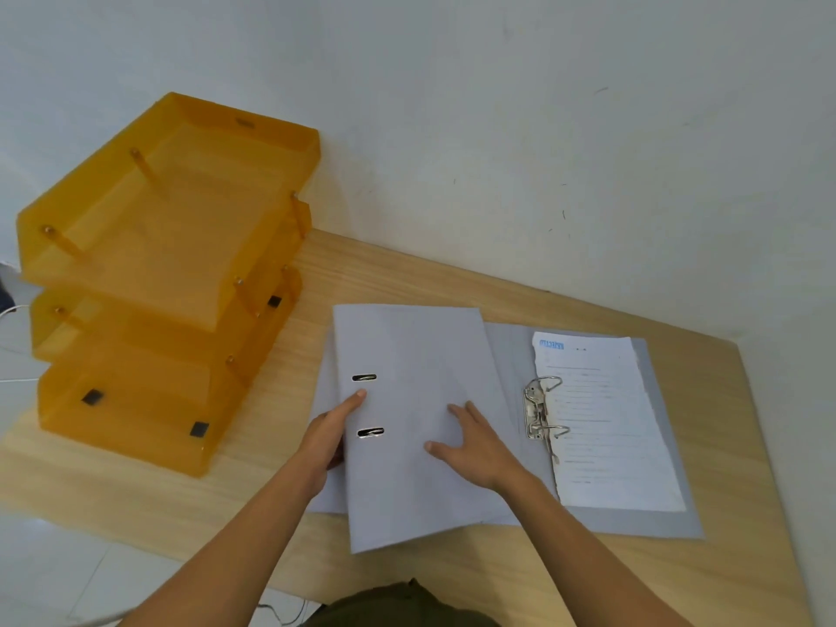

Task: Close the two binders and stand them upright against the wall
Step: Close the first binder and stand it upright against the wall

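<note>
The left hand [328, 438] grips the left edge of the closed pale-grey lever-arch binder [420, 427], thumb on top. The right hand [475, 441] rests flat, fingers spread, on its cover. The binder's long axis runs away from the person towards the white wall [543, 151]. Just right, partly underneath, the second grey binder [601, 427] lies open on the wooden table [497, 576].
</note>
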The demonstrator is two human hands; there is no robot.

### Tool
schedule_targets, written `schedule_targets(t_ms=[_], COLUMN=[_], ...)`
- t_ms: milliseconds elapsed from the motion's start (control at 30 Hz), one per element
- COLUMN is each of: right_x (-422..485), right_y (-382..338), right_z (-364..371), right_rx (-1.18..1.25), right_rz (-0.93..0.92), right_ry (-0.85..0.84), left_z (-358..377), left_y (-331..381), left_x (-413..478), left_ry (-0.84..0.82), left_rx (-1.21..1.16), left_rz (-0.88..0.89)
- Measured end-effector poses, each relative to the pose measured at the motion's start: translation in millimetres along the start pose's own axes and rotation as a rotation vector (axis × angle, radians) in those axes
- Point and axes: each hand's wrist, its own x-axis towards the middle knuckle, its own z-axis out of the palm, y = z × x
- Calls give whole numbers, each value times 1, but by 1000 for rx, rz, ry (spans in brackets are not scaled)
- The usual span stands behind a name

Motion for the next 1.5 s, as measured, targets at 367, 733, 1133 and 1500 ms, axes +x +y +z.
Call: schedule_targets(t_ms=[367, 733, 1133, 1500], right_x=[-7, -27, -72, -163], right_y=[-33, -74, -87, -19], right_z=[11, -22, -90, -175], right_rx=[87, 379, 446, 504], right_rz=[4, -108, -363, -448], right_ry=[2, -20, 50, 337], left_z=[-1, 23, 58, 160], left_y=[14, 36, 79, 72], left_x=[14, -13, -79, -131], left_ry=[-259, -488, -610, -641], left_rx=[-81, -338, -3, 465], left_rz=[45, 14, 420, 922])
